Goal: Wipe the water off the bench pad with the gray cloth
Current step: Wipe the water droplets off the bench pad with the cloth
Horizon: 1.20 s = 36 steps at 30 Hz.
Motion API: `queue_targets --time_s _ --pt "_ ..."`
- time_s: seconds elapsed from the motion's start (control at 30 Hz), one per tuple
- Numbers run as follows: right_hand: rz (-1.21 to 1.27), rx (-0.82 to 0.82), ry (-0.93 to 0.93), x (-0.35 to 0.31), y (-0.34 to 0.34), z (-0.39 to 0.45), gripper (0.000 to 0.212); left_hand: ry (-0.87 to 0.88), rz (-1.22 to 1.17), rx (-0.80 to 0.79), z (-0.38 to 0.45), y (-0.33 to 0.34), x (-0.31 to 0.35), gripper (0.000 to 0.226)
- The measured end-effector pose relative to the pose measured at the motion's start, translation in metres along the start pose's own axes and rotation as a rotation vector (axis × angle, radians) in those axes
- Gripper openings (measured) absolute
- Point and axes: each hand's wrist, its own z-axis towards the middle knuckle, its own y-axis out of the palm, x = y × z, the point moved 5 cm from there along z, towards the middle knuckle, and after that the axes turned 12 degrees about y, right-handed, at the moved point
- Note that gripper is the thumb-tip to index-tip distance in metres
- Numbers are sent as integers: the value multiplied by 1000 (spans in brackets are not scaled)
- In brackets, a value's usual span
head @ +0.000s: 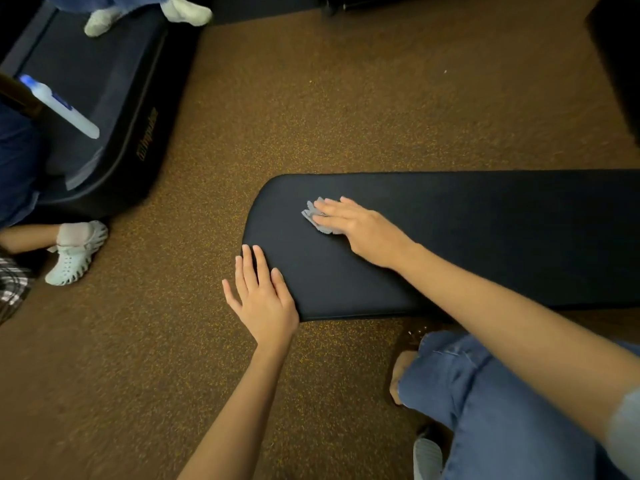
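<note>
A long black bench pad (485, 237) stretches from the centre to the right edge of the view. A small crumpled gray cloth (316, 216) lies on its left part. My right hand (356, 228) presses flat on the cloth, fingers extended, covering most of it. My left hand (263, 296) rests open at the pad's near-left corner, fingertips on the pad and palm over the floor. No water shows on the dark surface.
Brown speckled carpet floor (156, 341) surrounds the bench. A black treadmill (104, 98) stands at the upper left with a person's socked feet (187, 10) on it. Another person's foot in a white clog (76, 252) is at the left. My knee in jeans (485, 410) is at the lower right.
</note>
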Motion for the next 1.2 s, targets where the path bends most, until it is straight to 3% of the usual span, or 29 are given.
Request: queue_targets --time_s 0.17,0.3,0.37,0.43,0.57,0.63,0.77,0.83,1.0,1.1,1.2 --pt "-24 38 334 88 -51 -18 75 2 -25 23 1 -1 -2 55" --pt "-56 282 746 139 -94 -61 68 -11 -41 21 0 -1 -2 55" --pt "-57 351 859 135 -95 -70 65 -16 -40 25 1 -2 0 55" --pt "-16 284 772 115 -80 -72 62 -17 -40 17 1 -2 1 56" --pt "-79 132 407 94 -71 -86 69 -19 -35 -4 1 -4 1 57" --pt "-129 170 464 119 -86 -93 75 -9 -32 -14 1 -5 1 57" --pt "-120 322 776 136 -102 -101 66 -15 -47 -1 2 -4 2 57" --pt "-78 320 744 119 -88 -97 65 -11 -46 0 1 -5 3 58" --pt "-86 153 405 95 -76 -110 62 -14 -2 -31 6 -8 20 55" --pt "-149 191 471 115 -92 -122 63 165 -17 -74 8 -5 74 53" --pt "-178 289 662 134 -105 -134 63 323 -75 -175 11 3 128 57"
